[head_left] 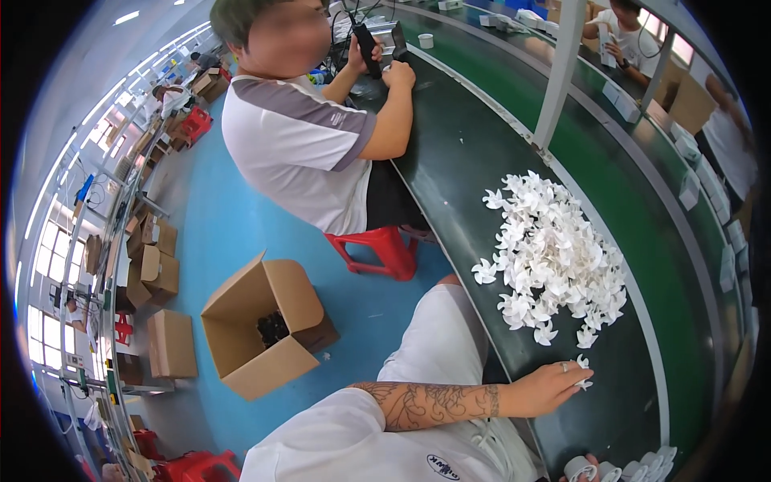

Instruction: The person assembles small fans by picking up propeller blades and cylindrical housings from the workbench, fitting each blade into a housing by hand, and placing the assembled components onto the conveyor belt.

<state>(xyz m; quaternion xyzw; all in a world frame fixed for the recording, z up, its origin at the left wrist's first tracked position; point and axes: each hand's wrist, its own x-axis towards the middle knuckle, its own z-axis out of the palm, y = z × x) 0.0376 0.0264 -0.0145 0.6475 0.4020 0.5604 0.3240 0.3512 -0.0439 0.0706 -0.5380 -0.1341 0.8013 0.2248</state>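
A long dark bench (450, 161) runs up the room, with a green belt (626, 209) beside it. On the bench lies a big pile (554, 253) of small white parts that look like little paper flowers or pinwheels. They are heaped loosely, points sticking out every way, and a few strays lie at the near edge.

One arm with dark drawings on it comes in from the low left and reaches over the lap to the bench. I take it for the left hand (550, 387). It is open, fingers spread flat, and the fingertips touch two loose white parts (582, 373) just below the pile. It looks like the picking-up step: nothing is gripped yet. I think the next move needs the fingers to close gently on one part, since they look thin and easy to bend.

The right hand (590, 463) only peeks in at the bottom edge near some white rolls (602, 470); I cannot tell if it is open or closed.

Another person sits on a red stool (377, 249). An open box (261, 325) stands on the blue floor.
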